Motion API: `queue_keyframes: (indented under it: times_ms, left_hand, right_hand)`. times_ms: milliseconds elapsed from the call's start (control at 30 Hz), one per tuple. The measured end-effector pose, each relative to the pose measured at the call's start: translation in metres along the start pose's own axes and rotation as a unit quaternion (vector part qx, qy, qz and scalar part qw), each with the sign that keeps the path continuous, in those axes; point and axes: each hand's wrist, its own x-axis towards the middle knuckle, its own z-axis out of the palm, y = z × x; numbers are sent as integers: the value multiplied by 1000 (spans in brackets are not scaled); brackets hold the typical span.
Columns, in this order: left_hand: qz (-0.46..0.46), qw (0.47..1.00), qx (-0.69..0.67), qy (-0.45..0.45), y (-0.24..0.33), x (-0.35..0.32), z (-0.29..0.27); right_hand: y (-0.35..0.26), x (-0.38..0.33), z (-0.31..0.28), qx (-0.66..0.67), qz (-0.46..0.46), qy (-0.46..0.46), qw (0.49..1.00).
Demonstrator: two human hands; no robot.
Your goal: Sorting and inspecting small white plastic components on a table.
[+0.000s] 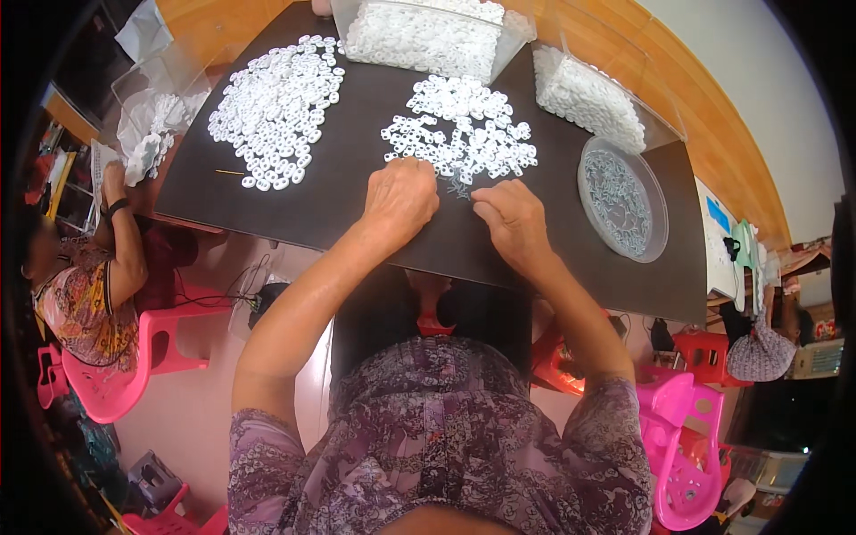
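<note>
Both bare forearms enter from the lower edge, at about 7 and 5 o'clock, and converge toward the centre. The left hand [400, 198] lies knuckles up, fingers curled under and pointing toward 1 o'clock, wrist nearly straight. The right hand [511, 218], just beside it at 3 o'clock, is likewise curled, its fingertips [482, 209] pinched together and directed toward 10 o'clock. The hands are close but apart.
</note>
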Motion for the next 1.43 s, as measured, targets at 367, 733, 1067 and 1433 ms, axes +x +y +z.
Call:
queue_keyframes:
  times_ms: [367, 733, 1067, 1433]
  left_hand:
    - [54, 985, -63, 151, -1, -24, 1]
    - [192, 975, 91, 65, 3, -33, -11]
    - [21, 999, -39, 8, 7, -18, -10]
    - [19, 998, -2, -62, 11, -18, -13]
  right_hand:
    - [-3, 6, 22, -102, -15, 0, 995]
    - [-1, 4, 9, -4, 12, 33, 999]
    - [3, -4, 4, 94, 128, -21, 987]
    - [0, -7, 11, 215, 211, -26, 953]
